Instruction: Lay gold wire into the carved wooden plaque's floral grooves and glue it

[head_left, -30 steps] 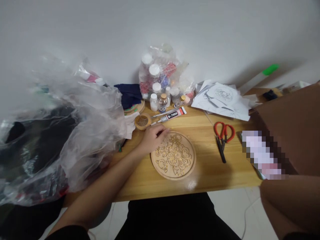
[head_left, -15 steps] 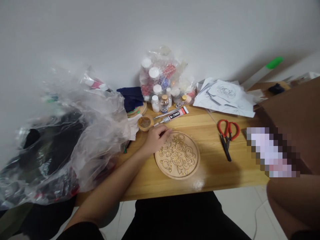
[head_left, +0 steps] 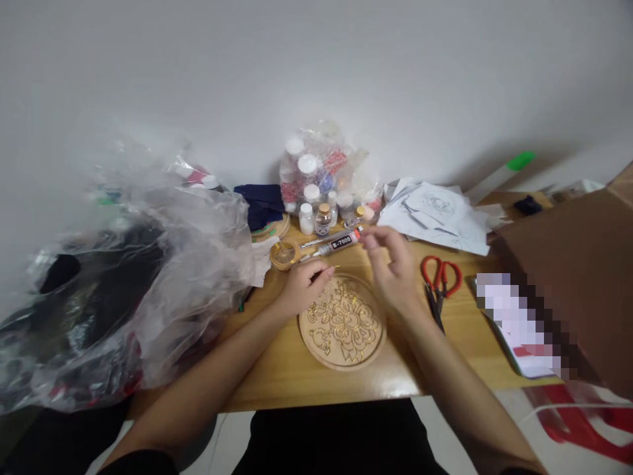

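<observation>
My left hand (head_left: 301,287) curls on the rim of the wooden disc (head_left: 346,330) beneath my half-curled right hand (head_left: 390,270) — pinching anything, I cannot tell — so I'd brace it firmly.

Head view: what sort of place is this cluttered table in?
Most likely a home craft desk against a plain wall. On it lie a round wooden disc with a gold flower pattern, a glue tube, red scissors and a bag of small bottles.
</observation>
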Motion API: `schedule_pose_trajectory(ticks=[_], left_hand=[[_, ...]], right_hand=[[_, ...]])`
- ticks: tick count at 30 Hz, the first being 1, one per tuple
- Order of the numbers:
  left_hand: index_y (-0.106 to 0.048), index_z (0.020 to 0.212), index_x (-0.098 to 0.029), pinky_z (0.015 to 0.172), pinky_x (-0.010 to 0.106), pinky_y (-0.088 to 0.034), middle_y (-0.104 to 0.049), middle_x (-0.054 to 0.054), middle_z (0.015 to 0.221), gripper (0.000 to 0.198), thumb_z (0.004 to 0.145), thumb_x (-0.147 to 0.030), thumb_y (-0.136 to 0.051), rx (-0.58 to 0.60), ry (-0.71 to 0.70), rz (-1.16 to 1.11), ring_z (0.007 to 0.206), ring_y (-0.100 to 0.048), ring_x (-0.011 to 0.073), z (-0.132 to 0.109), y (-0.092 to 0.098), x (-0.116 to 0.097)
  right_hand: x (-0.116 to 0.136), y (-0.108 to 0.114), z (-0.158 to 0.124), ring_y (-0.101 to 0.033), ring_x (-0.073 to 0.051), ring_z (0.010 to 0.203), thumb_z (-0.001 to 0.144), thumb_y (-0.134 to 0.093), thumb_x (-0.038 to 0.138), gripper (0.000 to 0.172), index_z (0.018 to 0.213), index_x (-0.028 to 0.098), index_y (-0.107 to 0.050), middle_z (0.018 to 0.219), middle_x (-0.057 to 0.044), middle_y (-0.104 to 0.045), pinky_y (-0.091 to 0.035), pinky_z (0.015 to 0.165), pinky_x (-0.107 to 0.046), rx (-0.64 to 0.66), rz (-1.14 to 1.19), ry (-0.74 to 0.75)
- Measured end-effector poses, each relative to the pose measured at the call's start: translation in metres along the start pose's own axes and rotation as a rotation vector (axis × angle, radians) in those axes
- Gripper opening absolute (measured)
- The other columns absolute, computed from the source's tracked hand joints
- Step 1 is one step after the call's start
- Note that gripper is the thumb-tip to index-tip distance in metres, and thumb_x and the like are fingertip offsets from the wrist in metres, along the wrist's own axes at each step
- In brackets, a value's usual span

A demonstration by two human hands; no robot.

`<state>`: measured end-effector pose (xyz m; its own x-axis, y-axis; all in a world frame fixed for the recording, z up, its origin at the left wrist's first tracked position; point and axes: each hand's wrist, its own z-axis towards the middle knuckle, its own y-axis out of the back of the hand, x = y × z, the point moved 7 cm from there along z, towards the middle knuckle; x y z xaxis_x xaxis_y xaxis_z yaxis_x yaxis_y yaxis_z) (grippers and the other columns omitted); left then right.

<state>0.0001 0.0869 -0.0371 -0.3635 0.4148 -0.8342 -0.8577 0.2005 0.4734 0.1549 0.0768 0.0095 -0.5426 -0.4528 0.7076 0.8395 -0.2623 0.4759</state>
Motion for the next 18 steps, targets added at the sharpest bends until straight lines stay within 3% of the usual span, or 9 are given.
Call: schedule_pose_trajectory(ticks=[3, 8, 12, 18], left_hand=[[-0.052, 0.067, -0.016, 0.063, 0.023, -0.039, -0.054, -0.001, 0.065, 0.025, 0.09, -0.024, -0.047, -0.008, 0.001, -0.01, 0.065, -0.051, 0.0114, 0.0, 0.001, 0.0], [-0.048, 0.066, -0.017, 0.06, 0.022, -0.036, -0.05, -0.003, 0.062, 0.023, 0.089, -0.021, -0.046, -0.009, 0.008, -0.025, 0.061, -0.047, 0.0104, 0.001, 0.001, 0.002], [-0.051, 0.07, -0.017, 0.062, 0.022, -0.037, -0.053, -0.002, 0.066, 0.019, 0.088, -0.021, -0.046, -0.013, 0.014, -0.035, 0.064, -0.048, 0.0106, 0.001, 0.001, 0.003], [-0.056, 0.077, -0.017, 0.062, 0.022, -0.038, -0.056, -0.002, 0.069, 0.014, 0.087, -0.02, -0.047, -0.013, 0.034, -0.055, 0.064, -0.05, 0.0103, 0.0, 0.0, 0.005]], right_hand=[[-0.004, -0.017, 0.001, -0.062, -0.016, 0.083, 0.094, -0.049, 0.027, 0.016, 0.094, 0.018, -0.062, 0.089, -0.005, -0.066, -0.051, 0.075, -0.032, 0.086, -0.01, 0.067], [-0.006, -0.034, -0.004, -0.058, -0.014, 0.068, 0.089, -0.055, 0.022, 0.008, 0.092, 0.018, -0.062, 0.082, -0.004, -0.066, -0.047, 0.063, -0.026, 0.237, -0.023, 0.097], [-0.002, -0.037, -0.005, -0.059, -0.014, 0.069, 0.089, -0.055, 0.02, 0.008, 0.086, 0.019, -0.062, 0.077, -0.003, -0.066, -0.045, 0.063, -0.024, 0.314, -0.028, 0.106], [-0.009, -0.034, -0.004, -0.059, -0.015, 0.067, 0.088, -0.053, 0.017, 0.01, 0.085, 0.018, -0.063, 0.075, -0.003, -0.067, -0.042, 0.061, -0.024, 0.321, -0.071, 0.053]])
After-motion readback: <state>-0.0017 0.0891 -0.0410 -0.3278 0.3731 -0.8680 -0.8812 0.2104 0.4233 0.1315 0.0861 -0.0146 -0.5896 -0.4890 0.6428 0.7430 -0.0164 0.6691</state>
